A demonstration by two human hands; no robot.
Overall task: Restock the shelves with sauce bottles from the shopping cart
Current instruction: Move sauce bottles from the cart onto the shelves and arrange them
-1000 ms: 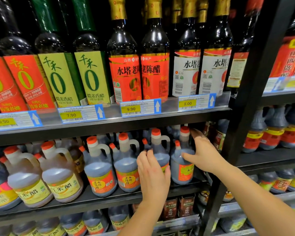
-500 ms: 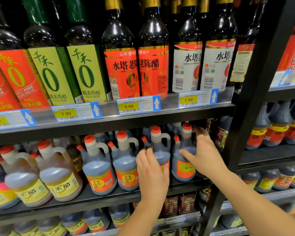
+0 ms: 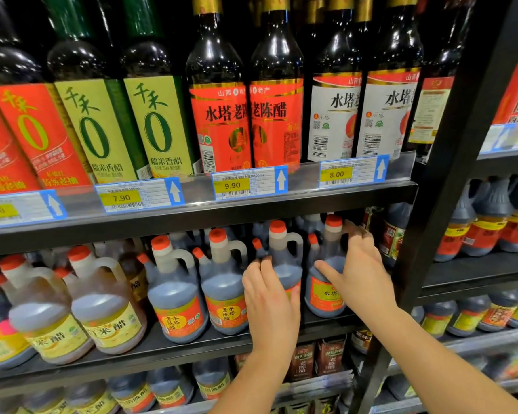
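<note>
Dark vinegar jugs with orange caps and orange labels stand in a row on the middle shelf (image 3: 150, 354). My left hand (image 3: 271, 303) wraps the front of one jug (image 3: 286, 265), fingers up over its shoulder and thumb on its right side, hiding its label. My right hand (image 3: 358, 274) grips the rightmost jug (image 3: 322, 297), with the thumb across its front and the fingers round its right side near the handle. Both jugs stand upright on the shelf. No shopping cart is in view.
Two more orange-label jugs (image 3: 175, 306) and yellow-label jugs (image 3: 108, 318) fill the shelf to the left. Tall bottles (image 3: 219, 115) stand on the shelf above, behind price tags (image 3: 247, 183). A black upright post (image 3: 437, 204) stands close to the right of my right hand.
Both hands stay on the same two jugs. My right hand has shifted slightly along the rightmost jug, and the view has tilted a little.
</note>
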